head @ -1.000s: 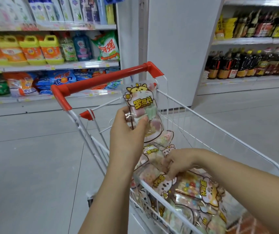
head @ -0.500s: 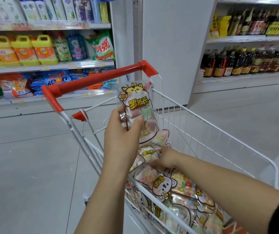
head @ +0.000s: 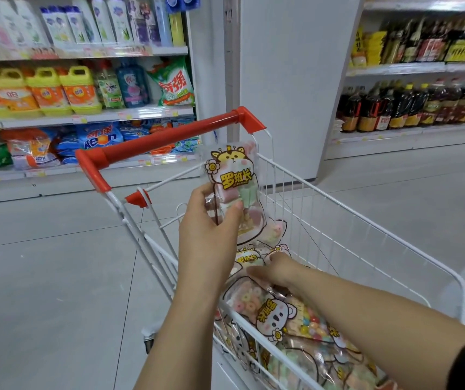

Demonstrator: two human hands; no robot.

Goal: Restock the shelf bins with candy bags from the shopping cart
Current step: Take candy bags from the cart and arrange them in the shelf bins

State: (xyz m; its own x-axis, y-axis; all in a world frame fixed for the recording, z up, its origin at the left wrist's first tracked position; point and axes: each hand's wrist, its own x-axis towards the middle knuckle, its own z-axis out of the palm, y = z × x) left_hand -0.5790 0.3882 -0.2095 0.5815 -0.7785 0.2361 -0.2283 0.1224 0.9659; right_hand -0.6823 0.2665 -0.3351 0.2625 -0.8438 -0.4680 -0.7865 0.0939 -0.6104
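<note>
Pinching candy bag [head: 232,175] upright w/ left grip [head: 211,229] — thumb across the front, fingers behind, clamped on its lower half. Held above far end of shopping cart [head: 366,223], just right of red handle [head: 169,139]. Clear pack w/ cartoon-animal top, yellow label, pink & green blocks inside.

Reaching right grip [head: 276,270] down into the cart, touching a 2nd bag on the pile of candy bags [head: 282,313]. Fingertips hidden, so can't tell if grasping or just resting. More clear packs at near end, w/ ring sweets & coloured balls.

Far left: shelves [head: 85,116] w/ yellow detergent jugs, blue & green packs. Far right: dark bottles [head: 408,108] in rows. Between them — white pillar [head: 296,80].
</note>
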